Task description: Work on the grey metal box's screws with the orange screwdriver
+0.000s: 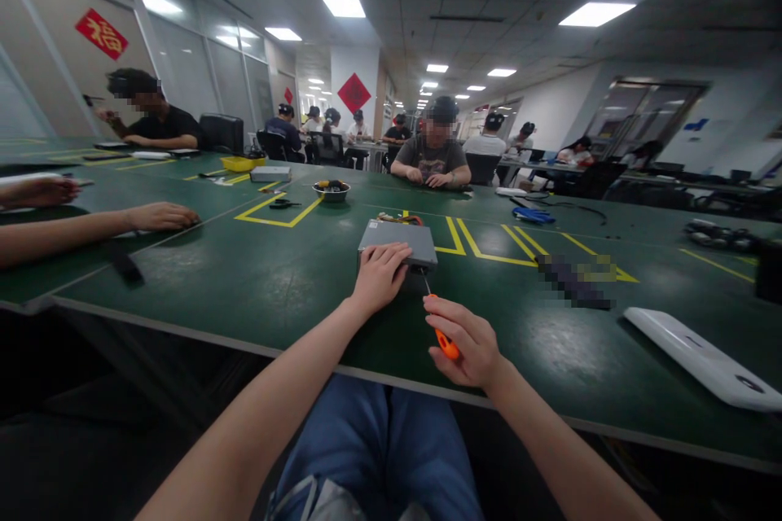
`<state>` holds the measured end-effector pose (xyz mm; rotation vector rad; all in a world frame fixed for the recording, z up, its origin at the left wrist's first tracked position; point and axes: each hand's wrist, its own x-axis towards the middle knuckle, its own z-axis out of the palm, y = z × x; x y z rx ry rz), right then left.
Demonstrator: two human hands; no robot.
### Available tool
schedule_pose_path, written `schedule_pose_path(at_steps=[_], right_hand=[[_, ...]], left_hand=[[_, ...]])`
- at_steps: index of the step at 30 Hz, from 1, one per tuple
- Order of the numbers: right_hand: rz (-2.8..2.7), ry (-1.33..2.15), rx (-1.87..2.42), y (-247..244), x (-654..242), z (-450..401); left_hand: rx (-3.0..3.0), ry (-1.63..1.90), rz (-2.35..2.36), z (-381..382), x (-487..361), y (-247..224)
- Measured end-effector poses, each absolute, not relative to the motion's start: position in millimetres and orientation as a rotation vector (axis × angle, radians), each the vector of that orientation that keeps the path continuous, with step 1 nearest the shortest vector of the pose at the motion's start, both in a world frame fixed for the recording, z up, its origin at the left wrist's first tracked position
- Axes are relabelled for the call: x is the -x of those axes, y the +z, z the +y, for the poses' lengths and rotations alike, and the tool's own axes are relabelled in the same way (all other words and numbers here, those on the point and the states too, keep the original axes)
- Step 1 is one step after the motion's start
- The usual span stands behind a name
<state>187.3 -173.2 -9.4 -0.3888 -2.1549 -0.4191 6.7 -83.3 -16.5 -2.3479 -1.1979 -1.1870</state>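
Observation:
In front of me on the table sits a grey metal power supply unit point(400, 236) with coloured cables at its far end. My left hand point(380, 273) lies over its near left part, fingers on the top and thumb at the near side. My right hand point(467, 342) is closed around the orange handle of a screwdriver point(448, 345). The shaft points away from me, and its tip meets the near side of the unit, close to the right corner. What the tip touches there is too small to make out.
The green table point(293, 277) carries yellow tape marks. A white device point(702, 358) lies to my right, near blue cable point(533, 215). Farther off are a metal bowl point(331, 191), a yellow tray point(243, 164) and a grey box point(270, 174). Other people's hands point(162, 216) rest at left; someone sits opposite.

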Motion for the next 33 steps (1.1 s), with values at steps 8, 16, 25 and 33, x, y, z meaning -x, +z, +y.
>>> schedule_pose_path(at_steps=[8, 16, 25, 33], right_hand=[[-2.043, -0.426, 0.468, -15, -201, -172], [-2.08, -0.447, 0.483, -15, -199, -171], [-2.303, -0.366, 0.492, -11, -201, -173], [-2.273, -0.338, 0.445, -16, -206, -169]], left_hand=[[2.342, -1.172, -1.202, -84, -7, -16], [2.351, -1.199, -1.195, -85, -6, -15], [2.342, -1.198, -1.217, -83, -7, -16], [2.352, -1.221, -1.223, -85, -7, -14]])
